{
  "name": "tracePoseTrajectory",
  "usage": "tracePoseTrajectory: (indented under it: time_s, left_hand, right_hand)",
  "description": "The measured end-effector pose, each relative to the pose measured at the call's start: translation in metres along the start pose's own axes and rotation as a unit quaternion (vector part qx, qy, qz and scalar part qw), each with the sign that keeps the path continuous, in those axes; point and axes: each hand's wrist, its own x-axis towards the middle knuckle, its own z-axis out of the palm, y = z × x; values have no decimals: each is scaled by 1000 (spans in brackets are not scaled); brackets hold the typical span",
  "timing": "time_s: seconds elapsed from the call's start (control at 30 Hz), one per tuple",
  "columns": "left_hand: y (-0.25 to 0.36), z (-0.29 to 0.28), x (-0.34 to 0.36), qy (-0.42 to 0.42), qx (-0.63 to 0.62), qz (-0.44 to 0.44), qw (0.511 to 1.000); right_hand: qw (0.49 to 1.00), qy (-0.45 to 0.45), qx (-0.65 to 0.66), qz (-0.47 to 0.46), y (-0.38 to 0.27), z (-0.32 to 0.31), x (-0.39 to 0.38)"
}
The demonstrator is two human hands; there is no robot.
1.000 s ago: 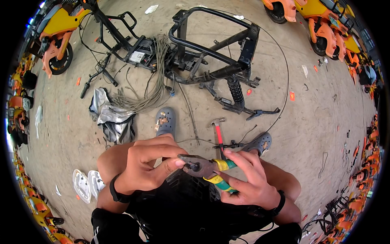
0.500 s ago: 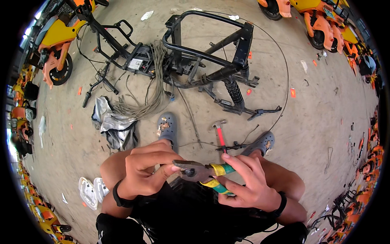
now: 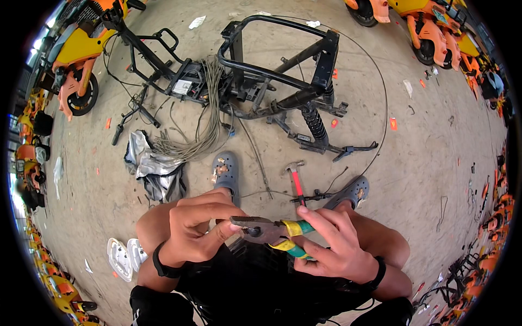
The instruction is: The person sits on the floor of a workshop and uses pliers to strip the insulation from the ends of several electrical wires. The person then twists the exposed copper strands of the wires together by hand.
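In front of my lap, a pair of pliers (image 3: 265, 231) with dark jaws and green-and-yellow handles lies sideways, its jaws toward my left. My right hand (image 3: 340, 244) is closed around the handles, which stand somewhat apart. My left hand (image 3: 198, 228) is closed in a pinch at the jaw end, thumb tip touching or right beside the jaws. Whatever sits between its thumb and finger is hidden or too small to name. Beyond my right hand, a claw hammer (image 3: 296, 182) with a red and black handle lies on the floor.
A black vehicle frame (image 3: 283, 103) with a coil spring stands ahead, a bundle of grey cables (image 3: 209, 130) draped over it. Silver cloth (image 3: 152, 163) lies by my left foot, a white plastic container (image 3: 119, 259) near my left knee. Yellow-orange scooters (image 3: 81, 70) line the sides.
Both hands and the pliers keep almost the same pose. The view has shifted very slightly.
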Motion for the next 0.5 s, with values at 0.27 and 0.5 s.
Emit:
tracePoseTrajectory:
  time_s: [0.27,0.5]
  left_hand:
    - [2,3,-1,10,-16,-30,999]
    - [1,4,0,11,-34,-28,999]
  right_hand:
    - [999,-17,8,31,-3,-10,8]
    - [993,-29,89,73,-3,-6,4]
